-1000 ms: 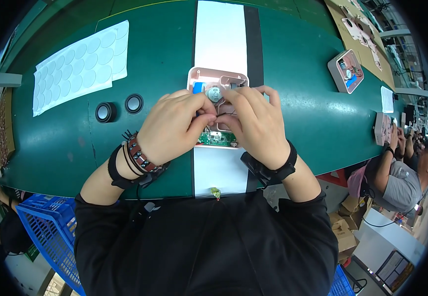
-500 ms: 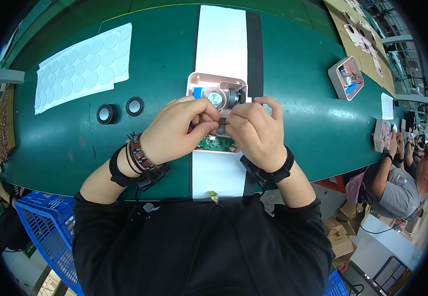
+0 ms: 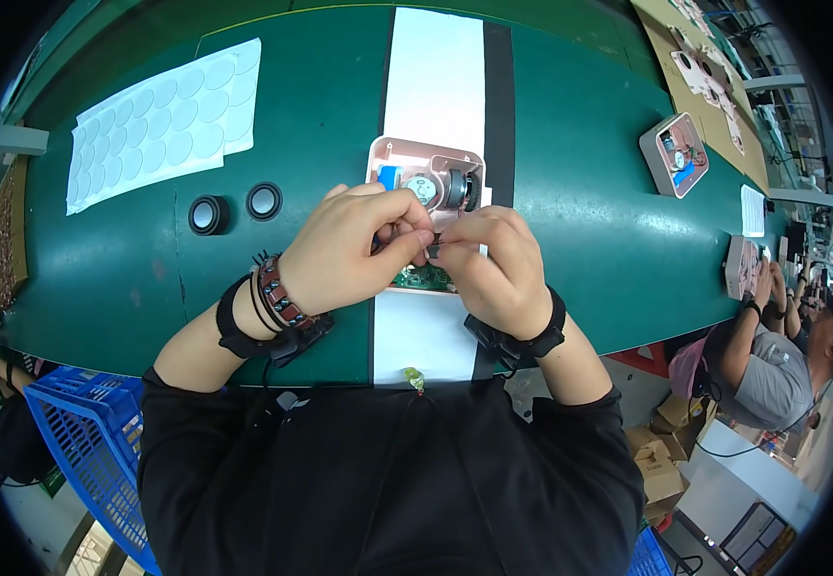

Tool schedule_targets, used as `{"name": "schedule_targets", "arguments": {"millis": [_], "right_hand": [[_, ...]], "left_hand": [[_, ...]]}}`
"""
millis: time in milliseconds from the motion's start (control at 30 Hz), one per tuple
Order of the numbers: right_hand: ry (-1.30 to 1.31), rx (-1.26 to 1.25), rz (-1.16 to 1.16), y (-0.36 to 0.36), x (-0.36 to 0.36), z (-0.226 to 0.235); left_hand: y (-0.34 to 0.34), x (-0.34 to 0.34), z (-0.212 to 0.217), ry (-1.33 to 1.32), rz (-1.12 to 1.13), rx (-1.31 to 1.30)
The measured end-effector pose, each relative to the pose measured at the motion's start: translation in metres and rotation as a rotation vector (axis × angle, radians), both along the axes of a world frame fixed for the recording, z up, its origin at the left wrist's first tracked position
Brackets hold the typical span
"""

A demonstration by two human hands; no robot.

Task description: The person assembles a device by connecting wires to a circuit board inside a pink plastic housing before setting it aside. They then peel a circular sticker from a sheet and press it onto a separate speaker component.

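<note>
A pink open device housing [image 3: 407, 154] lies on the white strip of the green bench, with a blue part, a round silver part and a black speaker [image 3: 458, 188] inside it. A green circuit board [image 3: 420, 278] shows at its near edge. My left hand [image 3: 354, 248] and my right hand [image 3: 493, 264] meet over the housing, fingertips pinched together on a small dark part [image 3: 433, 250]. What exactly the part is cannot be made out.
Two black round speakers [image 3: 210, 214] [image 3: 265, 201] lie left of my hands. A white sheet of round pads [image 3: 162, 120] lies at the far left. Another open housing [image 3: 674, 154] sits at the right. A seated person [image 3: 772, 370] works at the right. A blue crate [image 3: 80, 451] stands below left.
My hands have drawn slightly toward me, uncovering more of the housing and the black speaker inside it. The fingers stay pinched together.
</note>
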State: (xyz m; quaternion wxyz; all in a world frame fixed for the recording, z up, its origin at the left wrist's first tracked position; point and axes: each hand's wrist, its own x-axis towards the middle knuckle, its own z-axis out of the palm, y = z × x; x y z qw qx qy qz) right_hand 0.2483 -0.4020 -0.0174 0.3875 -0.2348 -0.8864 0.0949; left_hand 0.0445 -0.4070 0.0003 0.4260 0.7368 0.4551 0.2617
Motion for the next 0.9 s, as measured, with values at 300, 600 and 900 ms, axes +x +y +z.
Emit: {"name": "schedule_targets", "arguments": {"millis": [300,600,900], "right_hand": [[0.122,-0.262,-0.035,-0.0022,0.0009,0.0017],[0.164,-0.349,-0.066,-0.0038,-0.0007,-0.0008],[0.083,-0.131,-0.157,-0.0021,-0.0037,-0.0028]], "left_hand": [[0.0001,-0.0024,0.0006,0.01,-0.035,0.062],[-0.0004,-0.0024,0.0038,0.077,-0.069,0.124],[-0.0042,0.0033,0.007,0.131,0.023,0.259]]}}
